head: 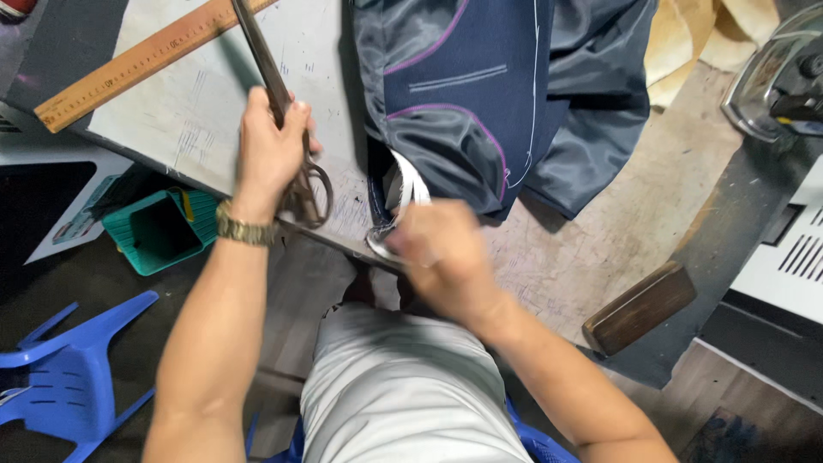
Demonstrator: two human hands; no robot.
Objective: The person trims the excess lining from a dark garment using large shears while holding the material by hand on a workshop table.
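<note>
Trimming at the hem of a navy jacket — shears lifted, fabric edge pinched.

The dark navy lined jacket with purple piping [480, 111] lies spread on the worn worktable [617, 231]. Left of it, the left hand [267, 150] has its fingers curled tight round the long metal tailor's shears [283, 111], blades shut, pointing away. At the jacket's near edge the blurred right hand [437, 253] seems to pinch a white strip [410, 184]. Judged next — bringing the blades onto that held edge.

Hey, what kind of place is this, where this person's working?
Probably a tailor's workshop. The left hand holds large scissors over a worktable with a navy jacket, a wooden ruler and an iron.
</note>
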